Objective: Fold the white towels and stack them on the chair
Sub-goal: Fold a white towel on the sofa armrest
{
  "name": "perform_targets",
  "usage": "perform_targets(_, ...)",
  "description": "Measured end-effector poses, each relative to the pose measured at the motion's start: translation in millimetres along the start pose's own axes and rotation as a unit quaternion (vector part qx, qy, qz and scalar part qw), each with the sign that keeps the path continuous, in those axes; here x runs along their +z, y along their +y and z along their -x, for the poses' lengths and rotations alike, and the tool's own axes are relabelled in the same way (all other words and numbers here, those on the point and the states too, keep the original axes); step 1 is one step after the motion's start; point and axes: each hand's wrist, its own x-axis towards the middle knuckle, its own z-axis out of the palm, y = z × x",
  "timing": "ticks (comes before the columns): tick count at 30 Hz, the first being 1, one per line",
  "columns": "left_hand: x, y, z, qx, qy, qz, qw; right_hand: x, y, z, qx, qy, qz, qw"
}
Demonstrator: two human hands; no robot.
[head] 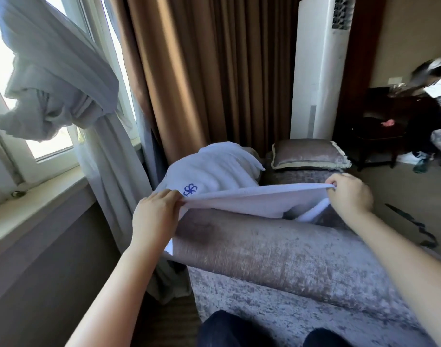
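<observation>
Both hands, left hand [156, 211] and right hand [349, 196], pinch a white towel [242, 200] stretched tight between them over the chair [277, 249].

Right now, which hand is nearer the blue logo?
Left. The left hand pinches the stretched towel just beside the blue logo; the right hand pinches its far corner, well off to the logo's right.

One head-worn camera looks forward and down from above the person's lap. The left hand [157, 212] and right hand [350, 195] sit mid-frame, nearby.
</observation>
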Motion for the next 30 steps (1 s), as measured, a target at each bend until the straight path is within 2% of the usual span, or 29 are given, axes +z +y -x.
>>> perform_targets(3, -8.5, 5.1, -28.9, -0.163, -0.086, 0.079, 0.980, -21.9, 2.5, -19.1, 0.027, 0.017, -0.020, 0.999)
perform_targets(6, -10.6, 8.8, -55.0, -0.224, -0.097, 0.153, 0.957, -45.5, 2.0, -30.9, 0.050, 0.064, -0.092, 0.992)
perform_targets(10, -16.0, 13.9, -93.9, -0.150, -0.023, 0.064, 0.986, -88.4, 2.4, -45.6, 0.092, 0.107, -0.225, 0.964)
perform_targets(15, -36.1, 19.5, -144.7, -0.146, 0.034, 0.086, 0.985, -139.0, -8.7, -58.6, 0.092, 0.152, -0.308, 0.935)
perform_targets(19, -60.5, 27.6, -165.9, -0.108, 0.095, 0.076, 0.987, -168.0, -10.7, -49.6, 0.029, 0.219, -0.259, 0.940)
perform_targets(22, -75.6, 30.8, -166.7, -0.072, 0.140, 0.091, 0.983, -185.5, -6.9, -39.2, -0.027, 0.282, -0.237, 0.929)
perform_targets(28, -114.7, 40.5, -170.4, -0.068, 0.227, 0.126, 0.963, -241.8, -17.9, -28.8, -0.110, 0.418, -0.256, 0.865)
perform_targets(30, -124.1, 42.2, -174.4, -0.063, 0.237, 0.117, 0.962, -257.9, -21.7, -28.6, -0.129, 0.445, -0.239, 0.853)
